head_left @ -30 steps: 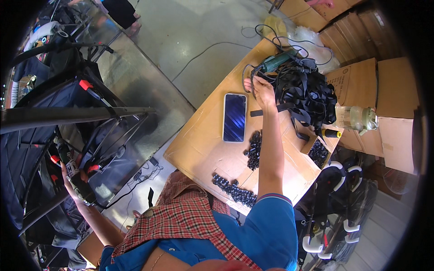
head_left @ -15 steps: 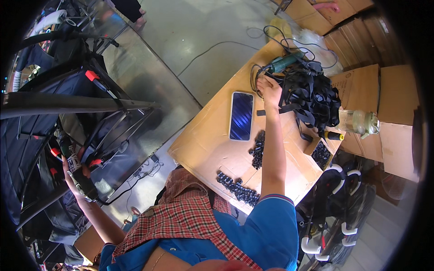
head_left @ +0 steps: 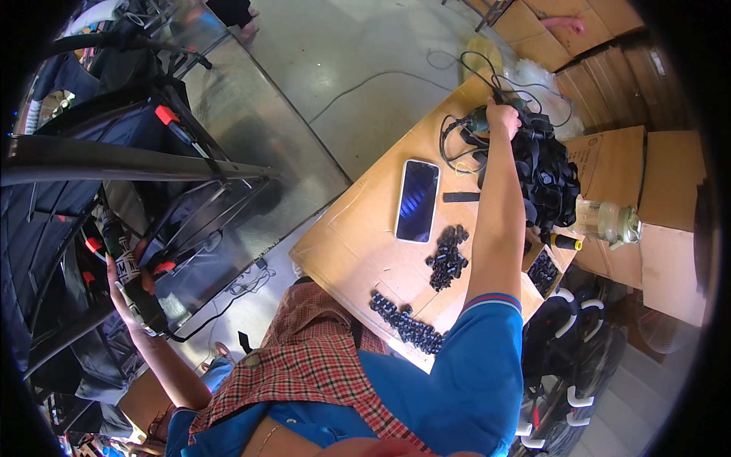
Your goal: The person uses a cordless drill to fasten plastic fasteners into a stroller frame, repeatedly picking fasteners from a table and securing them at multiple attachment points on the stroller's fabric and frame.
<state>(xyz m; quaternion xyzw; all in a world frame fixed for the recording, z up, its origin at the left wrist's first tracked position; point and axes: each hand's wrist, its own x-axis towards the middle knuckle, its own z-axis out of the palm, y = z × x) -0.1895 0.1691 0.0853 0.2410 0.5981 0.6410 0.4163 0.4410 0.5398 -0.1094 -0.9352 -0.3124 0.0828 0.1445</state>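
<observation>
At the left, my left hand (head_left: pixel 131 282) is closed around a corded electric screwdriver (head_left: pixel 128 266) with a green and black body. Its tip points up among the dark tubes and black fabric of a folding frame (head_left: pixel 137 164) with red clips. My right hand (head_left: pixel 504 120) reaches to the far end of the cardboard-topped table and is wrapped over a green corded power tool (head_left: pixel 478 119); green shows on both sides of the fingers. Beside and under that forearm lies a heap of black straps (head_left: pixel 544 167). A phone (head_left: pixel 417 200) rests to the left.
Small black plastic parts (head_left: pixel 448 259) lie in piles, with another pile (head_left: pixel 407 324) nearer me. A box of black parts (head_left: pixel 542 270), a yellow-and-black spool (head_left: pixel 565 242) and a clear jar (head_left: pixel 609 221) stand right. Cartons (head_left: pixel 670 167) line the right side. Cords trail across the floor.
My right hand has moved away from me and to the right, from beside the straps onto the green power tool. My left hand stays with the electric screwdriver.
</observation>
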